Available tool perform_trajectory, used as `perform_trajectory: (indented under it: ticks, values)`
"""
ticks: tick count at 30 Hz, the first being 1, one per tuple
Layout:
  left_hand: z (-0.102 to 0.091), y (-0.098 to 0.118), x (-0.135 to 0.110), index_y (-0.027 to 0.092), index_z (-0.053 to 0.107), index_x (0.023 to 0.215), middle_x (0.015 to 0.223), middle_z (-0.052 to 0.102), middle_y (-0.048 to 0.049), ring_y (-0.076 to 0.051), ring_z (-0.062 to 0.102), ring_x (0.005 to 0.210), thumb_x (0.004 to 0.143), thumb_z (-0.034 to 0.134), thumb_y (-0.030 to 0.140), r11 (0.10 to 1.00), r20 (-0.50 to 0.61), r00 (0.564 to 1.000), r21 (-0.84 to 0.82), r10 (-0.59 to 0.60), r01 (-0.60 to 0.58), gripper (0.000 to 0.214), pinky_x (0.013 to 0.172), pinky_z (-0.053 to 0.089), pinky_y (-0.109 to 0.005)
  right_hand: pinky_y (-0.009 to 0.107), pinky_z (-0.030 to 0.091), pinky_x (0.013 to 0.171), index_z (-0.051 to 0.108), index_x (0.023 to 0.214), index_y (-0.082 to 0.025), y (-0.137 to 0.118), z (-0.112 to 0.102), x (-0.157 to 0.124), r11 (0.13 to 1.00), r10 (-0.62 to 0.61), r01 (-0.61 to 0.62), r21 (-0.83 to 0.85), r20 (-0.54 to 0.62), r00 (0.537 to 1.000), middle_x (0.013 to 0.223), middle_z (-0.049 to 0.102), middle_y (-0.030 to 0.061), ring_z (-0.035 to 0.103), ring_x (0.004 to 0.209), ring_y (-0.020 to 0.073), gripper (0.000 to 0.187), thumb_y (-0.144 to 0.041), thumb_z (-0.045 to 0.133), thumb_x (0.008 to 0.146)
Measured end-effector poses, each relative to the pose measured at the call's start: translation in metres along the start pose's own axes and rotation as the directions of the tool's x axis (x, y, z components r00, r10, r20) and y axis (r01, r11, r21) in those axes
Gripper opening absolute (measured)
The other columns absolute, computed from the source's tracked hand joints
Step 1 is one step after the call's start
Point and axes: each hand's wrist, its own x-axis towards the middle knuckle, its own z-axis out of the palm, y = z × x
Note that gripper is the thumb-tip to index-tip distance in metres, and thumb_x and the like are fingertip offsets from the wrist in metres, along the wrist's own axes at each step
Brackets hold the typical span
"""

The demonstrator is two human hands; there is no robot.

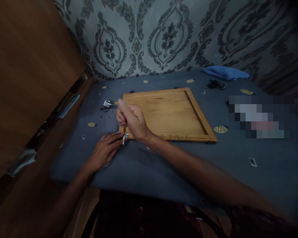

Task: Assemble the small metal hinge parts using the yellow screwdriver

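Note:
A wooden cabinet door (169, 115) with a raised frame lies flat on the dark bedding. At its near left corner sits a small metal hinge (125, 138). My left hand (106, 148) rests low with fingers stretched out, the tips against that corner beside the hinge. Just above the corner, my right hand (131, 119) is closed in a fist, thumb uppermost. A thin dark line like a shaft runs down from the fist toward the hinge, but what the fingers hold is hidden. Several small holes dot the near rail of the door.
More metal hinges (108, 104) lie left of the door, with several small screws (111, 112) near them. A blue cloth (225, 72) and a dark object (216, 84) are at the back right. A wooden cabinet (32, 66) borders the left; a blurred patch covers the right.

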Motion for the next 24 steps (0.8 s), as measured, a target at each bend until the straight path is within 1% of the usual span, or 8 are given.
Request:
perform_trajectory:
  ticks: [2, 4, 7, 9, 14, 20, 24]
  values:
    - [-0.001, 0.000, 0.000, 0.027, 0.058, 0.146, 0.146, 0.064, -0.0102, -0.025, 0.058, 0.138, 0.108, 0.044, 0.021, 1.000, 0.016, 1.000, -0.002, -0.008, 0.008, 0.041, 0.105, 0.051, -0.043, 0.025, 0.027, 0.045, 0.033, 0.054, -0.024, -0.004, -0.002, 0.002, 0.999, -0.023, 0.026, 0.041, -0.077, 0.997, 0.049, 0.032, -0.0068, 0.029, 0.045, 0.0075, 0.069, -0.080, 0.050, 0.091]
    - [-0.001, 0.000, 0.000, 0.028, 0.057, 0.147, 0.147, 0.064, -0.0096, -0.025, 0.058, 0.139, 0.108, 0.043, 0.021, 1.000, 0.026, 1.000, -0.002, -0.016, 0.016, 0.042, 0.106, 0.051, -0.044, 0.024, 0.026, 0.044, 0.032, 0.054, -0.024, -0.005, -0.004, 0.004, 0.998, -0.008, 0.014, 0.058, -0.099, 0.995, 0.048, 0.031, -0.0070, 0.028, 0.044, 0.0073, 0.069, -0.079, 0.051, 0.091]
    - [-0.001, 0.000, 0.000, 0.029, 0.057, 0.147, 0.148, 0.063, -0.0095, -0.025, 0.058, 0.139, 0.108, 0.043, 0.021, 1.000, 0.030, 0.999, 0.009, -0.014, 0.014, 0.042, 0.105, 0.052, -0.043, 0.023, 0.025, 0.043, 0.033, 0.053, -0.023, -0.002, -0.006, 0.004, 0.998, 0.041, -0.036, 0.051, -0.092, 0.995, 0.047, 0.032, -0.0071, 0.027, 0.044, 0.0068, 0.068, -0.077, 0.051, 0.092]
    - [-0.001, -0.001, 0.000, 0.028, 0.057, 0.148, 0.148, 0.063, -0.0095, -0.025, 0.057, 0.139, 0.108, 0.044, 0.021, 1.000, 0.030, 0.999, 0.011, -0.012, 0.011, 0.043, 0.104, 0.052, -0.042, 0.023, 0.025, 0.043, 0.033, 0.053, -0.024, 0.001, -0.006, 0.003, 0.998, 0.052, -0.048, 0.050, -0.083, 0.995, 0.046, 0.032, -0.0075, 0.027, 0.043, 0.0065, 0.069, -0.077, 0.052, 0.092]
    - [-0.003, 0.000, 0.000, 0.029, 0.055, 0.149, 0.149, 0.062, -0.0093, -0.025, 0.057, 0.140, 0.108, 0.045, 0.021, 1.000, 0.052, 0.998, 0.010, -0.017, 0.016, 0.043, 0.105, 0.052, -0.043, 0.023, 0.024, 0.042, 0.033, 0.053, -0.024, 0.007, -0.006, 0.001, 0.997, 0.049, -0.046, 0.057, -0.064, 0.997, 0.045, 0.032, -0.0084, 0.026, 0.041, 0.0060, 0.069, -0.081, 0.053, 0.088]
    - [-0.003, 0.000, 0.000, 0.027, 0.058, 0.146, 0.149, 0.062, -0.0100, -0.026, 0.058, 0.139, 0.108, 0.044, 0.022, 1.000, 0.047, 0.999, 0.016, -0.014, 0.014, 0.040, 0.103, 0.052, -0.042, 0.023, 0.025, 0.042, 0.035, 0.053, -0.024, 0.011, -0.006, 0.001, 0.997, 0.024, -0.020, 0.073, -0.057, 0.998, 0.045, 0.032, -0.0082, 0.027, 0.042, 0.0063, 0.067, -0.076, 0.057, 0.089]
    - [-0.001, -0.001, 0.000, 0.027, 0.058, 0.146, 0.149, 0.062, -0.0092, -0.025, 0.058, 0.138, 0.108, 0.046, 0.022, 1.000, 0.034, 0.999, 0.013, -0.006, 0.005, 0.040, 0.102, 0.052, -0.042, 0.024, 0.026, 0.043, 0.035, 0.052, -0.024, 0.010, -0.006, 0.000, 0.999, 0.027, -0.025, 0.041, -0.060, 0.998, 0.045, 0.033, -0.0076, 0.029, 0.043, 0.0067, 0.068, -0.079, 0.054, 0.089]
